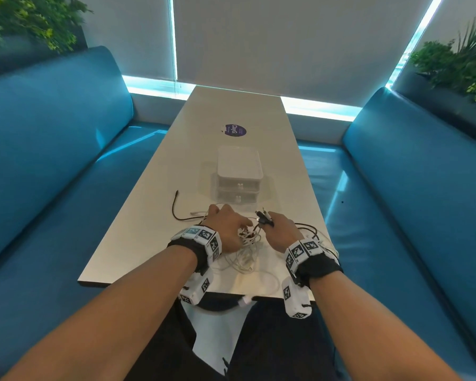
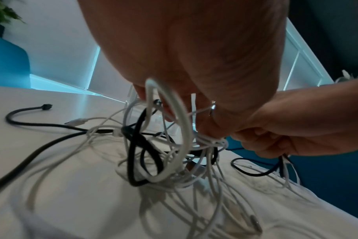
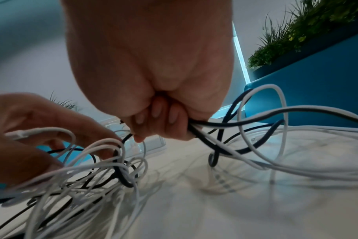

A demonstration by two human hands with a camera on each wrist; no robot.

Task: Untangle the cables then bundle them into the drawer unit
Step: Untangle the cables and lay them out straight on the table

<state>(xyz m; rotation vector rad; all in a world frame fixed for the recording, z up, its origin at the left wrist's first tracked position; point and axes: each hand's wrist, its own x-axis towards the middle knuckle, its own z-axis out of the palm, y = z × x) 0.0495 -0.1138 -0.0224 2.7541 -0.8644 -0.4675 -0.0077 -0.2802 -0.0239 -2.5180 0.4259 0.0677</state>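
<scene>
Cables (image 1: pixel 248 243), white and black, lie knotted at lower centre on the white table (image 1: pixel 138 237), left hand (image 1: pixel 226 229) pinching white loops, right hand (image 1: pixel 282 229) clenched round several leads, closed drawer unit (image 1: pixel 238 177) directly beyond, purple sticker (image 1: pixel 234 130) reading "ClayG" farther.

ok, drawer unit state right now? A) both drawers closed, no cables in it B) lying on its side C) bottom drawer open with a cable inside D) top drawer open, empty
A: in the head view both drawers of the drawer unit sit flush and upright, while the tangle of cables lies on the table between the left hand and right hand.
</scene>
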